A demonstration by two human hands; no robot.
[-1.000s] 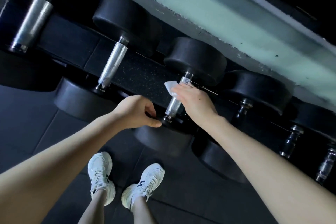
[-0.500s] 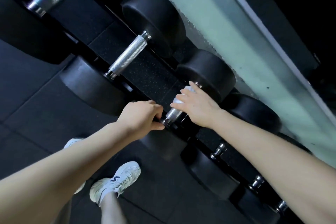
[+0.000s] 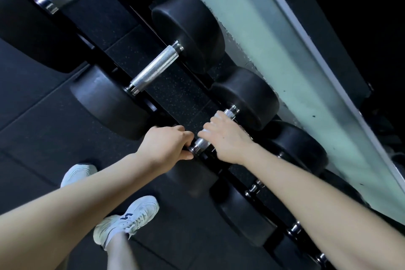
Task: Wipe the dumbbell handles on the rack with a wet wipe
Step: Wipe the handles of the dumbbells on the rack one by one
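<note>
Head view: handle (image 3: pixel 200 143) is gripped by right hand (image 3: pixel 226 138), for wiping.
Left hand (image 3: pixel 166 144): weight (image 3: pixel 192 180) is gripped, kept steady.

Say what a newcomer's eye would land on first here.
Mid-frame, the right hand wraps the shiny handle of a dumbbell while the left hand grips its near end. Just above, a bare bright handle gleams against the black weights. At the bottom, white shoes stand out on the dark floor.
</note>
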